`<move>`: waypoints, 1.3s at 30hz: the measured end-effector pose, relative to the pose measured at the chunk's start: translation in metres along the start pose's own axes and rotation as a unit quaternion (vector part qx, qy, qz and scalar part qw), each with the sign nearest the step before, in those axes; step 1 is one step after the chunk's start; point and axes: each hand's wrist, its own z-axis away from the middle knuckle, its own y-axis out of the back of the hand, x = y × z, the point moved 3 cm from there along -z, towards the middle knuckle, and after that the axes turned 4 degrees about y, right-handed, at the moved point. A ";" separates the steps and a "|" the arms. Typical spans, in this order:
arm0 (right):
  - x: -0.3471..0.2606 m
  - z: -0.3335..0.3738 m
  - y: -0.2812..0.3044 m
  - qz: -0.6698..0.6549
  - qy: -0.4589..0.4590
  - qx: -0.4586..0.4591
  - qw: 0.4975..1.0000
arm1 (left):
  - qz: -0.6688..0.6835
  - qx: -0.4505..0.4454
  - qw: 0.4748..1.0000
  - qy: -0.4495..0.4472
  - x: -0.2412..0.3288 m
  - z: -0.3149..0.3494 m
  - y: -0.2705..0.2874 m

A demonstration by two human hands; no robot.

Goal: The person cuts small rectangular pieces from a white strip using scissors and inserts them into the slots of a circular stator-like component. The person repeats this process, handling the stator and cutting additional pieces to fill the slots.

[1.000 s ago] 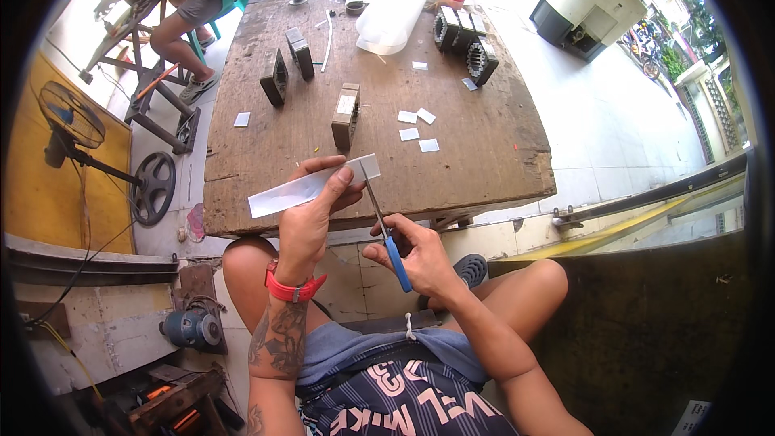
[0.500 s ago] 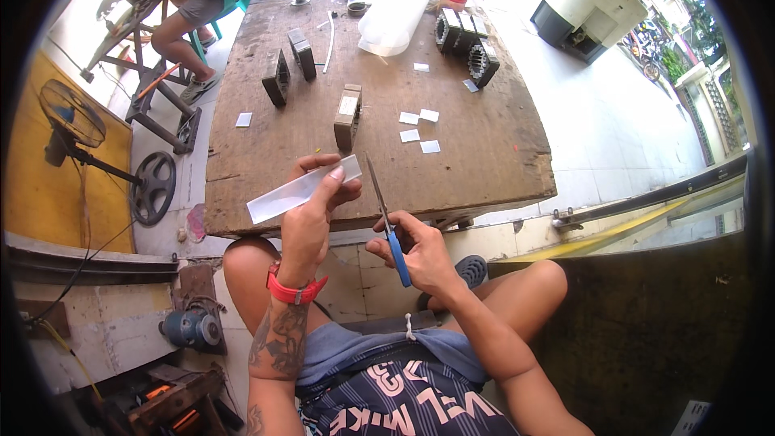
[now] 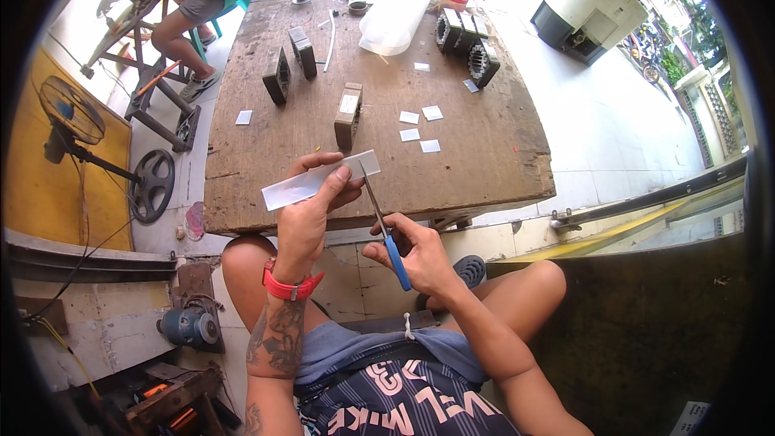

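Observation:
My left hand [image 3: 309,208] pinches a pale translucent plastic strip [image 3: 292,189] between thumb and fingers, above the near edge of the table. The strip's right end sticks out past my fingertips. Scissors [image 3: 395,262] with blue handles are in my right hand [image 3: 421,253], blades pointing up and away. Their tips meet the strip just right of my left thumb; whether the blades are parted is hard to see. Beyond my hands stands a slotted metal stator core [image 3: 348,115]. Several small cut rectangles [image 3: 410,136] of similar film lie to its right.
More stator cores [image 3: 276,78] stand at the left and back right [image 3: 483,63] of the wooden table [image 3: 468,186]. A roll of clear sheet [image 3: 397,14] lies behind, near tape and tools. A fan [image 3: 73,113] and a seated person [image 3: 190,24] are at the left.
The strip has moved slightly right, and the scissors slightly left, so the blade tips now overlap the strip. Before, they were apart.

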 end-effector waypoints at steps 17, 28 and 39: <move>-0.001 0.001 -0.001 -0.001 -0.032 -0.007 0.999 | -0.007 0.000 1.000 0.012 0.002 0.000 0.001; 0.002 -0.001 -0.001 -0.032 -0.045 -0.003 0.999 | -0.036 0.007 0.999 0.012 -0.003 0.002 -0.002; -0.002 0.001 0.002 -0.031 -0.019 -0.026 0.999 | 0.032 0.009 0.999 0.017 -0.003 0.002 -0.002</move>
